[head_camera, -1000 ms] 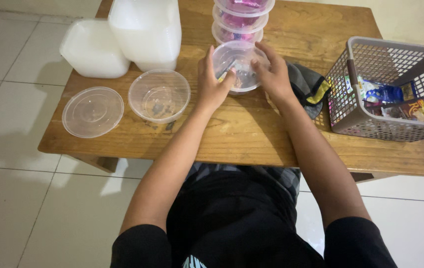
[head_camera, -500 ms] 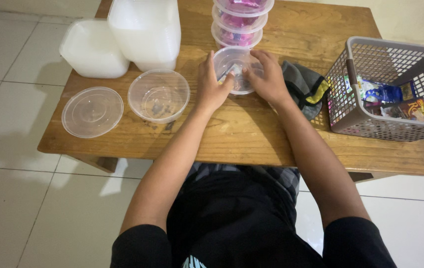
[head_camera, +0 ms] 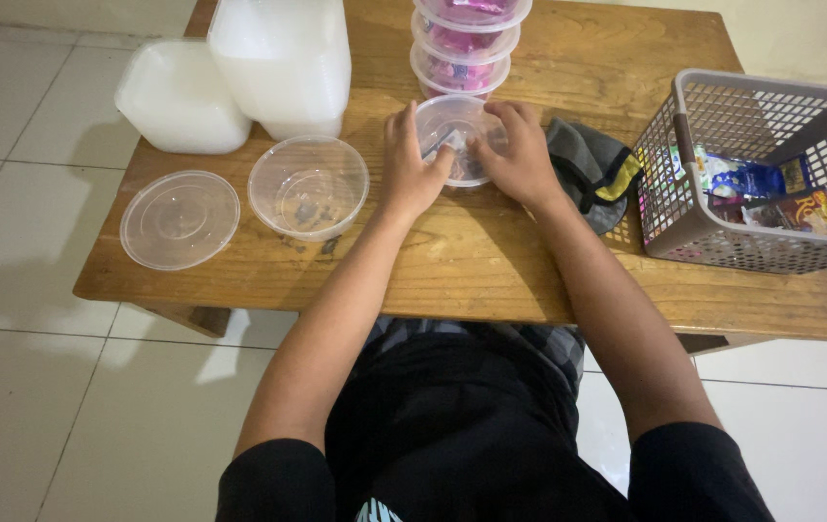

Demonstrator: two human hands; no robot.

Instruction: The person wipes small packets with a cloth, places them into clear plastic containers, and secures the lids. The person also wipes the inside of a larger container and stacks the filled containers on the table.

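A clear round plastic container [head_camera: 452, 121] with its lid on and small sachets inside stands on the wooden table [head_camera: 491, 261]. My left hand [head_camera: 409, 164] grips its left side, thumb on the lid. My right hand [head_camera: 520, 155] presses on its right side, fingers over the lid. Just behind it rises a stack of three lidded containers [head_camera: 464, 43] filled with pink sachets.
An open clear bowl [head_camera: 309, 186] and a loose clear lid [head_camera: 179, 218] lie to the left. White plastic container stacks [head_camera: 278, 58] stand at the back left. A dark cloth [head_camera: 592, 166] lies by my right hand. A grey mesh basket [head_camera: 684, 222] with packets is at the right.
The lid went down flat onto the container. Both hands closed in around its rim and shifted slightly away from me.
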